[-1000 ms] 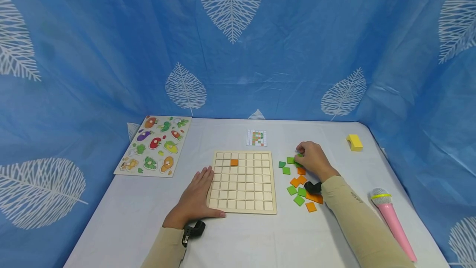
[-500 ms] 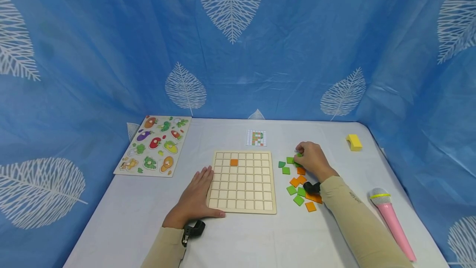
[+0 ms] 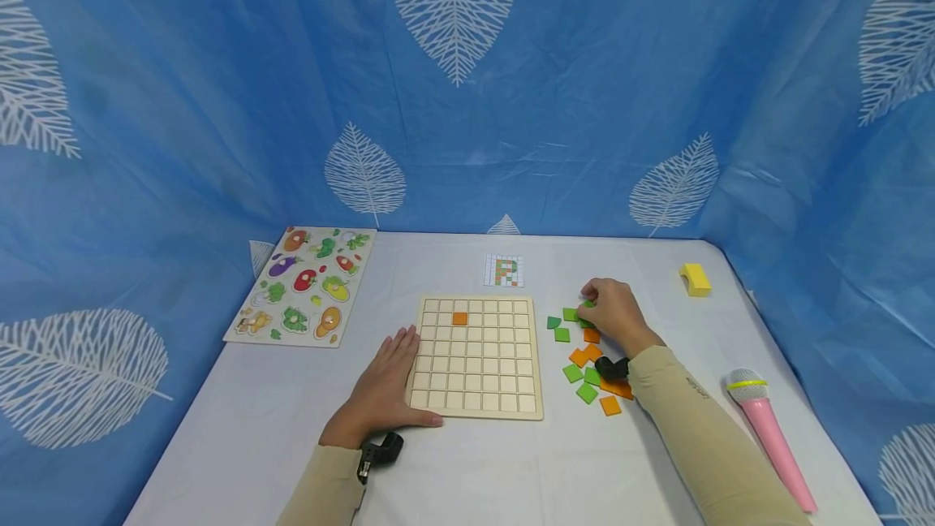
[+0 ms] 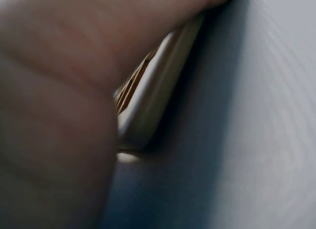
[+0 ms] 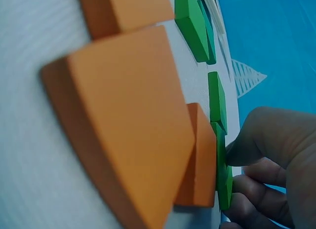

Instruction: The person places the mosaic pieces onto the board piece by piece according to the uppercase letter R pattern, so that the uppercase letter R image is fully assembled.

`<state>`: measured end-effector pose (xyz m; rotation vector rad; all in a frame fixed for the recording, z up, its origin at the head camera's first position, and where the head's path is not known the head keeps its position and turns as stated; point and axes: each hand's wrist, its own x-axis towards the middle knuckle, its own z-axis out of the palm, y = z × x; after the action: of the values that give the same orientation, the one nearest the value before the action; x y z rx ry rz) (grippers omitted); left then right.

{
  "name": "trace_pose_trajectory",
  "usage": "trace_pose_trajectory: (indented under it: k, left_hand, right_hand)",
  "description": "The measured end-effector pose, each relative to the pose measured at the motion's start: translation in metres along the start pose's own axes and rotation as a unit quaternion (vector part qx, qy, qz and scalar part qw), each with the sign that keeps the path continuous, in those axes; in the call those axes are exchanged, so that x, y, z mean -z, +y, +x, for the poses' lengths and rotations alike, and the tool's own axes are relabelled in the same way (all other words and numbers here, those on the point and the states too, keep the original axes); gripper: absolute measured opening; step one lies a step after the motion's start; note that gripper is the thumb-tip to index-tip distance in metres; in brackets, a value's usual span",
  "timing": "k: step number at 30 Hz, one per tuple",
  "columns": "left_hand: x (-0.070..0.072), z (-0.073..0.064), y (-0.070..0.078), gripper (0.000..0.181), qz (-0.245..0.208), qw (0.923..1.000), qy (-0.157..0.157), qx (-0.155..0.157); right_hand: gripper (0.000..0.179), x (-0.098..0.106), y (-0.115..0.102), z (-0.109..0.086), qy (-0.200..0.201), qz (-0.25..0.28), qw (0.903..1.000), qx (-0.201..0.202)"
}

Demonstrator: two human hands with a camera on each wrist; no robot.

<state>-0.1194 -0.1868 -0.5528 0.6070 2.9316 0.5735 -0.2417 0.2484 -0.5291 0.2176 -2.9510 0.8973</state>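
Note:
A pale wooden grid board (image 3: 482, 380) lies mid-table with one orange square tile (image 3: 459, 319) in its upper part. My left hand (image 3: 383, 384) rests at the board's lower left corner, fingers straight along the left edge and thumb along the near edge; the left wrist view catches the board's edge (image 4: 160, 86) beneath the thumb. Right of the board, my right hand (image 3: 617, 315) has its fingers curled at the far end of the loose tiles. Thumb and fingers pinch a green square tile (image 5: 225, 189) there, partly hidden by the hand.
Loose green tiles (image 3: 573, 373) and orange tiles (image 3: 610, 406) lie beside the board. Behind it sits a small pattern card (image 3: 504, 271). A vegetable puzzle board (image 3: 303, 286) is at the left; a yellow arch block (image 3: 696, 280) and a pink toy microphone (image 3: 774, 437) are at the right.

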Motion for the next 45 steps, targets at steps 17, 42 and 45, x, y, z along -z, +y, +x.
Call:
trace_pose_trajectory:
  k: [17,42,45]
  left_hand:
    - [-0.002,0.0,-0.002,0.152,-0.002,0.9999,0.012,-0.002]
    - [0.001,-0.002,0.0,0.15,-0.006,0.9999,0.01,-0.001]
    - [0.0,-0.001,0.0,0.149,-0.005,1.0,0.006,-0.001]
  right_hand:
    - [0.026,-0.01,-0.032,0.0,0.011,0.045,0.998,0.043]
    - [0.027,-0.093,-0.149,0.007,-0.102,0.103,0.9745,0.171]
    - [0.026,-0.097,-0.152,0.008,-0.108,0.095,0.9759,0.165]
